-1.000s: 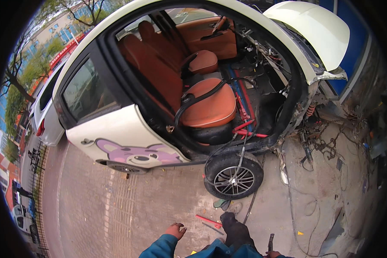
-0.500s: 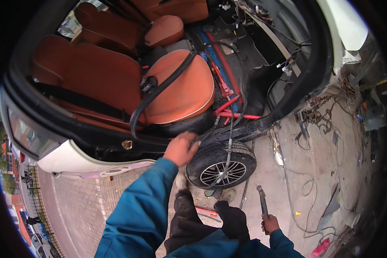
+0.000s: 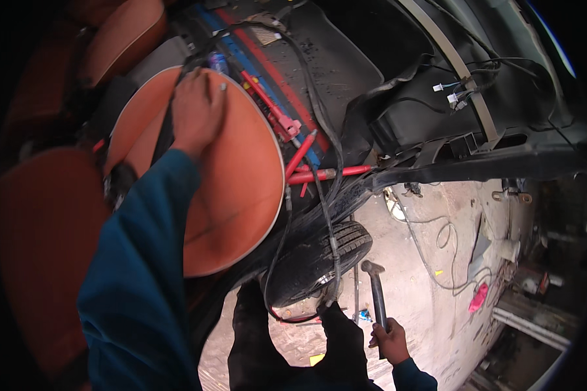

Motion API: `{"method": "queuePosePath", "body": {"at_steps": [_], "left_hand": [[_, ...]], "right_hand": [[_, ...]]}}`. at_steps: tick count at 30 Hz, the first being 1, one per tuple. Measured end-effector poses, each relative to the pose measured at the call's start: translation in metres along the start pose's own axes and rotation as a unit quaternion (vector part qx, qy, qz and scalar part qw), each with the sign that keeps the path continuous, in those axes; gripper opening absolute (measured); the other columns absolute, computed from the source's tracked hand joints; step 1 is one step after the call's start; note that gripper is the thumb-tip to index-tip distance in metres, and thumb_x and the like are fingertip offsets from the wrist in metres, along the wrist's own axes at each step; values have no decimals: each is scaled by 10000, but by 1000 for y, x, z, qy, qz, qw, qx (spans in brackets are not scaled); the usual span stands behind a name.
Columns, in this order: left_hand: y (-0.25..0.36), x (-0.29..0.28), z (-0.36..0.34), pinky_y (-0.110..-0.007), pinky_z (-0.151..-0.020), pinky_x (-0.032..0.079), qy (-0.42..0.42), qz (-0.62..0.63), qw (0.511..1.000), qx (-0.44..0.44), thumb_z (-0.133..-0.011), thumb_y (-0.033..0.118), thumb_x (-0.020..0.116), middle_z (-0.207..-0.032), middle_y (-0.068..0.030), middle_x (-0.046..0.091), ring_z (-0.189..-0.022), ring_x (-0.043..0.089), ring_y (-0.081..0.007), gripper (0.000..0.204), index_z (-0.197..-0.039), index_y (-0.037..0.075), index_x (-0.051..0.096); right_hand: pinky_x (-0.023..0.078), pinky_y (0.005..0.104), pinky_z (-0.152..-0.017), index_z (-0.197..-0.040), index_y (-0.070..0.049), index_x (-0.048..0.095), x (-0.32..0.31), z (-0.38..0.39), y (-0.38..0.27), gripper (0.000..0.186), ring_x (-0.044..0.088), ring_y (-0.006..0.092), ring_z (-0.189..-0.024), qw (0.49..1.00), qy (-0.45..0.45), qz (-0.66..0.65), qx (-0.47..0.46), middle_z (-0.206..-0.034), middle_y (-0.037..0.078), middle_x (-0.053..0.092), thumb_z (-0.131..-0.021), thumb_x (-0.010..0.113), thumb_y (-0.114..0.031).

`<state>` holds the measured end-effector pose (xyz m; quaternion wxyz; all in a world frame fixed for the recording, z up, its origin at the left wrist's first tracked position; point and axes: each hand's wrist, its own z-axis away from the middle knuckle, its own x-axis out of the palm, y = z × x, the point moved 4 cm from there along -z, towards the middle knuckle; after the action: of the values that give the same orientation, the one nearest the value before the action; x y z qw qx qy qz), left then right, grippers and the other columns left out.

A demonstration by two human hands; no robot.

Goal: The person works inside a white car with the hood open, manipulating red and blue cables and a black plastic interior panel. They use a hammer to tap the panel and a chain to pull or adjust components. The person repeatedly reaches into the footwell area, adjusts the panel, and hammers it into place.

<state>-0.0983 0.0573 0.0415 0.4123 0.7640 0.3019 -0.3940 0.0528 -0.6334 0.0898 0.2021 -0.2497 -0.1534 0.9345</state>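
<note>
Gripping a hammer (image 3: 379,303) by its handle, the right hand (image 3: 390,340) holds it above the pavement (image 3: 401,280), near the tire (image 3: 353,245). The left hand (image 3: 197,116) is over the orange seat cushion (image 3: 241,189), beside a black strip (image 3: 165,128); whether it grasps the strip cannot be determined. Red bars (image 3: 344,173) lie just beside the cushion.

Car-repair work area, partly stripped car cabin (image 3: 349,55) with orange seat cushion (image 3: 241,192), exposed crossbar (image 3: 460,68), loose white wiring connectors (image 3: 452,99), red tubular tools (image 3: 338,173) by the doorway, tyre (image 3: 300,270) beside the sill (image 3: 355,198), hammer (image 3: 377,298), cable (image 3: 454,288) trailing over concrete-like ground (image 3: 401,274)
</note>
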Motion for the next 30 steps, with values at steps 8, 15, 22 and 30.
{"method": "queuePosePath", "body": {"at_steps": [8,15,22,30], "left_hand": [[-9,20,8,-515,-1309,231,38,-24,998,39,-1114,348,551,-1648,-122,562,-1584,408,-342,523,-1542,56,623],[-3,18,3,-525,-1305,237,18,-21,999,31,-1092,293,535,-1661,-132,539,-1565,421,-371,519,-1536,34,602],[-6,21,3,-550,-1314,236,-25,-50,998,36,-1074,293,536,-1683,-154,497,-1584,382,-408,558,-1565,27,553],[1,18,1,-549,-1298,284,-9,-65,996,60,-1107,352,497,-1668,-162,517,-1550,431,-407,562,-1545,7,568]], "right_hand": [[552,336,-554,-1165,33,573,109,-96,-218,292,696,145,-621,951,142,-44,-272,-800,97,692,-1056,742,-179],[456,305,-442,-1060,-45,512,136,-190,-317,292,518,110,-501,938,174,-243,-176,-714,19,522,-1123,664,-286],[544,554,-730,-1112,32,588,121,-229,-350,449,708,496,-799,927,289,-10,-240,-850,299,709,-1108,654,-413],[532,488,-549,-1016,-16,569,83,-240,-353,398,695,325,-597,917,293,48,-267,-687,184,662,-1127,640,-392]]}}
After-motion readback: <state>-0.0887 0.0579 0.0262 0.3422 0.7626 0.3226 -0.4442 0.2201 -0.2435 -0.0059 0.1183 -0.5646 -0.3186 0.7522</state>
